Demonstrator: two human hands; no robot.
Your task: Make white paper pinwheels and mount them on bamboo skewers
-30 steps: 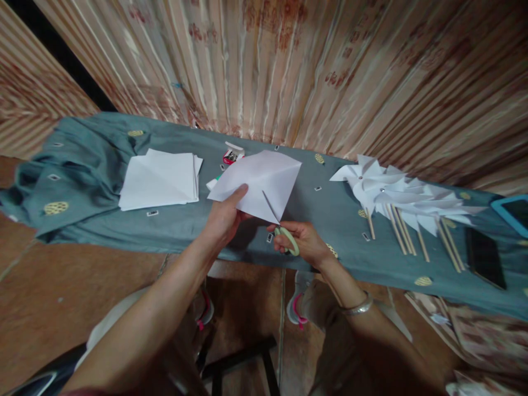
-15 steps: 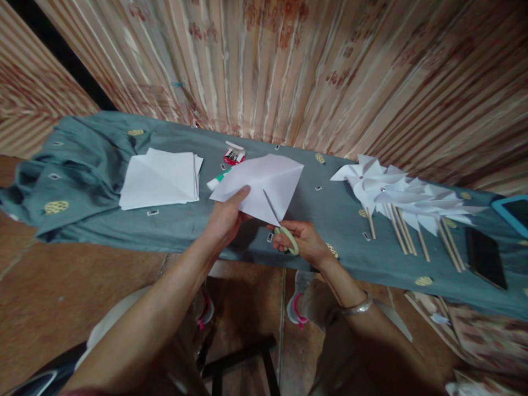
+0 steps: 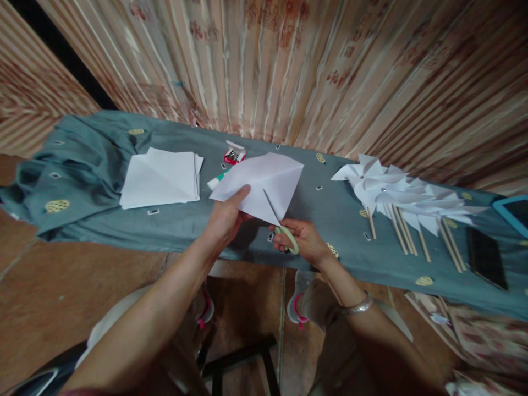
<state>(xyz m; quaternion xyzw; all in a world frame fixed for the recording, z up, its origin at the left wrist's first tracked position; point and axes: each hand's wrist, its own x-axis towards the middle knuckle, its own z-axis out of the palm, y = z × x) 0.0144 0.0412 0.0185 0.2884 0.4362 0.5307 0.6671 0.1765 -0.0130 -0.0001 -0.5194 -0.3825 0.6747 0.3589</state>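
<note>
My left hand (image 3: 229, 215) grips a white sheet of paper (image 3: 264, 179) by its left side, thumb on top and fingers underneath. The sheet is held above the cloth-covered table, with fold creases showing. In my right hand (image 3: 303, 239) are scissors with pale green handles (image 3: 292, 241), my fingers through the loops. Their dark blade lies along the lower corner of the paper, pointing at its middle. Part of the blades is hidden by the sheet. Behind the paper's left edge a white and green tube (image 3: 218, 179) is partly covered.
A stack of white paper (image 3: 160, 179) lies on the left of the teal cloth (image 3: 231, 236). Beyond my sheet stands an open red box (image 3: 235, 154) of small metal pieces. To the right are several paper pinwheels (image 3: 383, 190) on sticks, a dark phone (image 3: 487, 257) and a blue-framed device (image 3: 515, 212).
</note>
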